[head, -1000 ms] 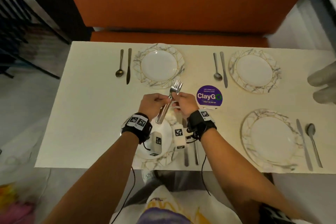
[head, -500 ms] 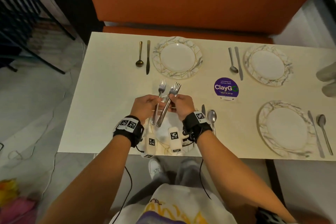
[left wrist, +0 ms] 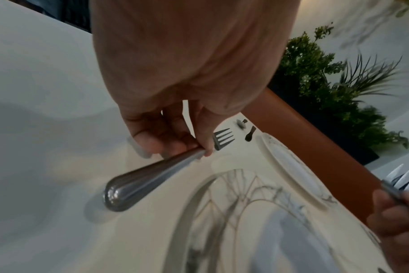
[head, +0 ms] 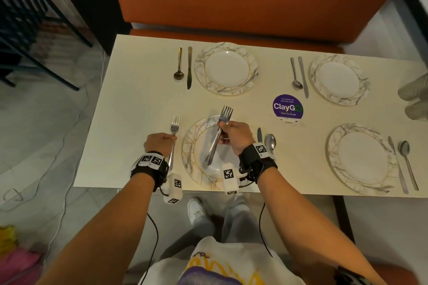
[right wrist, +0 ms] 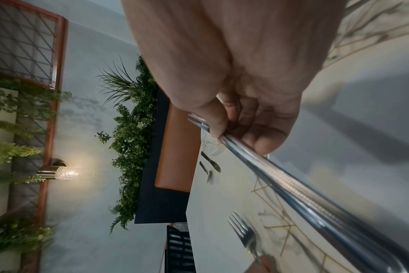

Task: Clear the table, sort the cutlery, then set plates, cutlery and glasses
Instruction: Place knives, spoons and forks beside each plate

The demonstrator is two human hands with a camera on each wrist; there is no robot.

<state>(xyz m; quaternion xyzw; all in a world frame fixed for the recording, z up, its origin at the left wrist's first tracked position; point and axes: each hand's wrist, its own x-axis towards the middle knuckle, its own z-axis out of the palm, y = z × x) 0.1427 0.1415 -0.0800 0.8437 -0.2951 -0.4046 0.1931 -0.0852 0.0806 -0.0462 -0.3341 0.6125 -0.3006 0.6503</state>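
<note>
Forks split, one per hand
L hand grips a fork just left of near plate; R hand holds forks tilted over that plate, count unclear

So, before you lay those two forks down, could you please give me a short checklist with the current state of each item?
1. Left hand grips its fork firmly: ok.
2. Right hand grips the other fork: ok.
3. Table left of the near plate free for the left fork: ok.
4. Knife and spoon already right of that plate: ok.
5. Right fork clear of the plate: not ok, it hangs over it.
6. Left fork touching the table: cannot tell.
</note>
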